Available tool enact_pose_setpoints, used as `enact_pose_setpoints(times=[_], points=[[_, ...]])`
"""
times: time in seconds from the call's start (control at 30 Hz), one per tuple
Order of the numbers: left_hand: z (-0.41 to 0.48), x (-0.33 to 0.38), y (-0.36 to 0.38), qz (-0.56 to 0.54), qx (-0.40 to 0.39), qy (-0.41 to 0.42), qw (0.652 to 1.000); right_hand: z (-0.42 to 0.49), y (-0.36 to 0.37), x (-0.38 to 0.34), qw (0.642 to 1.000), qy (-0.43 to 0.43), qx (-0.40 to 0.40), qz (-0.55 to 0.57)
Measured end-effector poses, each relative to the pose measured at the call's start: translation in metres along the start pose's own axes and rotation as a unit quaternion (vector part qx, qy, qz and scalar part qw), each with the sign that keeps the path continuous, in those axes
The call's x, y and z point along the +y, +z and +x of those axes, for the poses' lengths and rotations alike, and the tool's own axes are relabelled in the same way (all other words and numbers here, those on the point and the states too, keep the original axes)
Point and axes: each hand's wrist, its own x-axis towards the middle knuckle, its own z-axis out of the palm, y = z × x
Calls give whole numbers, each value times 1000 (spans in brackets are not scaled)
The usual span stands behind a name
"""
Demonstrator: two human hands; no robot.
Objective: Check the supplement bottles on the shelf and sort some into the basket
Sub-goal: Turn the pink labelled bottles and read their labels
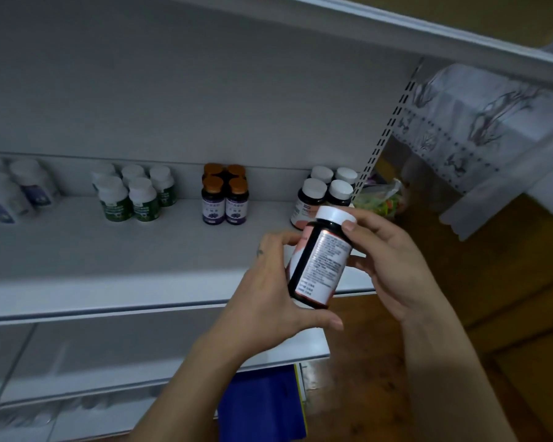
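Observation:
A dark supplement bottle [321,260] with a white cap and a pink-edged label is held tilted in front of the white shelf [109,250], its printed label facing me. My left hand [268,291] grips its lower body, thumb under the base. My right hand [393,266] holds its upper part, thumb near the cap. On the shelf stand matching dark bottles [326,189], amber-capped purple-label bottles [225,196], green-label bottles [134,196] and blurred white bottles [16,189]. No basket is in view.
A higher shelf [396,23] overhangs at the top. A lower shelf [141,355] sits beneath, with a blue object [262,406] under it. At the right are a patterned cloth [479,122], a plastic bag [380,199] and a wooden floor [492,282].

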Motion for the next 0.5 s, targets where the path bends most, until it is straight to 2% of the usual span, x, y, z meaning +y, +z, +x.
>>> enact_pose_setpoints(times=[0.5], points=[[-7, -12, -10, -14, -43, 32, 998, -11, 15, 2, 1000, -2, 13, -17]])
